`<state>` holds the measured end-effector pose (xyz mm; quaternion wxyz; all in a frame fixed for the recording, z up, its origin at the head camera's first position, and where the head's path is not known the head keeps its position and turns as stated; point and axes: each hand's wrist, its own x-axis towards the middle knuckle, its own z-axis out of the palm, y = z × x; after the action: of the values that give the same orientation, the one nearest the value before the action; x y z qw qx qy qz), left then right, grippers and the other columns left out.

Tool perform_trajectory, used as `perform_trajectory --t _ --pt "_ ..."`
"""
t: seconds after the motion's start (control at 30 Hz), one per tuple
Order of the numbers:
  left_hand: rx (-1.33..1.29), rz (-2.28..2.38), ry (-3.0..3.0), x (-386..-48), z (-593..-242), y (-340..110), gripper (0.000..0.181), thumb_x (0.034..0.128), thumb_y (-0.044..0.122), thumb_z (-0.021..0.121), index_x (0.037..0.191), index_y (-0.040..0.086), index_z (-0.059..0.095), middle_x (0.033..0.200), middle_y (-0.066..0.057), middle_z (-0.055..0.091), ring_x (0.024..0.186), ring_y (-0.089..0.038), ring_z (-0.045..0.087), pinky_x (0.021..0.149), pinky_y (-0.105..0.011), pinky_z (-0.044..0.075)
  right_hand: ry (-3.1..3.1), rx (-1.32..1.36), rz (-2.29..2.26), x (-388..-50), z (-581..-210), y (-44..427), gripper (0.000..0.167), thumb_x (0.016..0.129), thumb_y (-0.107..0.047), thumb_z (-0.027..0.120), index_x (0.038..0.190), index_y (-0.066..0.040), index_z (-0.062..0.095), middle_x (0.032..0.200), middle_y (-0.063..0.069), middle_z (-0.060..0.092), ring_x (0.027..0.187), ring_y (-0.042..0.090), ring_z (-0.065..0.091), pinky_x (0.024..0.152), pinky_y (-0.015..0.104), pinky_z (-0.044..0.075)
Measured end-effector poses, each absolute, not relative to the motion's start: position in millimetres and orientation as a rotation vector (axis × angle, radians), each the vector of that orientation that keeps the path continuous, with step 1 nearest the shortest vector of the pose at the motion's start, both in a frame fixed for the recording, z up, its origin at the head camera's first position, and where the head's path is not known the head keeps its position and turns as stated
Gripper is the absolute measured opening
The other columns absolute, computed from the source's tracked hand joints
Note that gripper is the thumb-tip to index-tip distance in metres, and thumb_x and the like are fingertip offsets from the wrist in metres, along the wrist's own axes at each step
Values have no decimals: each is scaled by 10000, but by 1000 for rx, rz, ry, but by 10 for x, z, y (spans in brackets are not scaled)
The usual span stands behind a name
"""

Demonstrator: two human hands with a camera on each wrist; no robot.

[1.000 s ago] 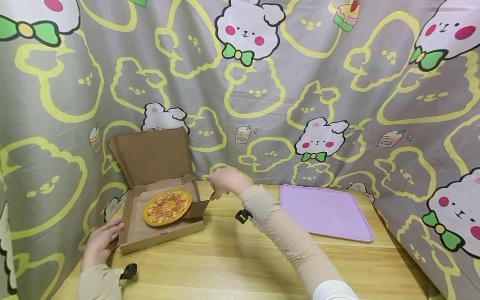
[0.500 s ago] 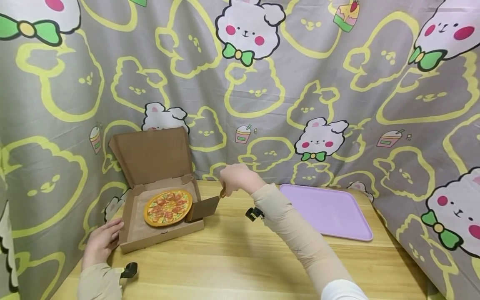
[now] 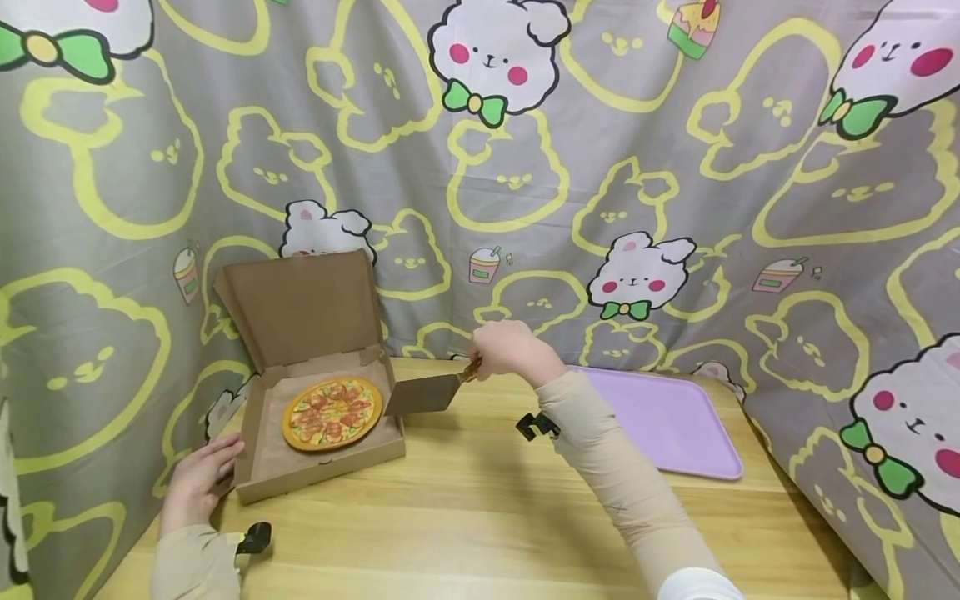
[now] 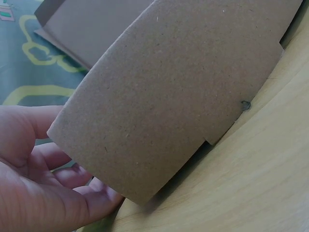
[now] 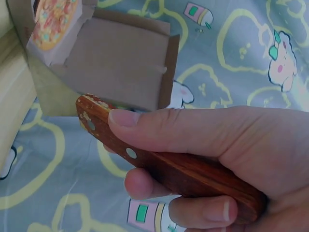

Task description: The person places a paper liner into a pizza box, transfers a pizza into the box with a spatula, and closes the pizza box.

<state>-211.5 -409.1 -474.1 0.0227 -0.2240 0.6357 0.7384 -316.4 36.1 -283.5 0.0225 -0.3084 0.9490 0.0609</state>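
Grey curtain (image 3: 408,37), printed with yellow animal outlines and drink cups (image 3: 484,265) whose green labels are too small to read, hangs behind a wooden table (image 3: 450,517); the right hand's (image 3: 513,348) grip is clamped on the red-brown wooden handle (image 5: 193,179) of a spatula (image 3: 423,395), thumb along its top; the spatula's flat blade hangs tilted at the right side of the cardboard pizza box (image 3: 322,472); the left hand's (image 3: 198,479) grip has its fingers apart, touching the box's left side near the front corner; inside the box lies the round pizza (image 3: 332,414); the lid (image 3: 303,308) stands raised at the box's back; well right of the box, partly hidden by the right sleeve (image 3: 626,483), lies a purple tray (image 3: 678,425).
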Motion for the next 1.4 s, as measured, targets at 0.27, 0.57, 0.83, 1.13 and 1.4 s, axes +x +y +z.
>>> perform_trajectory --t 0.27,0.57,0.83,1.13,1.4 --pt "-675 2291 1962 -2120 -4725 -4115 309 965 245 604 734 440 666 779 251 611 744 66 553 689 -164 471 2998 -946 94 -3194 -2970 645 51 804 -298 777 842 -283 746 786 -108 652 700 133 536 572 349 447" --pt "-650 2277 1976 -2137 -4766 -4118 304 965 243 606 742 446 649 801 280 611 798 99 592 722 -151 505 3073 -946 -28 -3155 -3234 987 100 845 -321 748 832 -237 694 745 -79 632 661 130 537 553 320 416" --pt "-659 2266 1994 -2125 -4738 -4098 316 970 255 593 731 453 648 794 273 607 784 88 583 716 -156 495 3127 -920 -121 -3075 -3372 1253 176 849 -340 748 978 -221 736 802 -55 681 660 128 564 554 311 430" --pt "-623 2261 1964 -2119 -4667 -4104 285 995 288 540 760 429 618 802 261 634 804 74 607 732 -202 501 3153 -880 -269 -2967 -3531 1530 181 862 -318 733 995 -195 723 837 -52 699 678 107 590 611 316 475" --pt "-574 2341 1932 -2045 -4475 -4082 273 986 282 567 768 419 658 823 277 644 805 66 629 713 -214 500 3229 -963 -387 -2886 -3711 1817 128 836 -237 760 826 -202 637 736 -81 588 641 87 495 606 293 424"
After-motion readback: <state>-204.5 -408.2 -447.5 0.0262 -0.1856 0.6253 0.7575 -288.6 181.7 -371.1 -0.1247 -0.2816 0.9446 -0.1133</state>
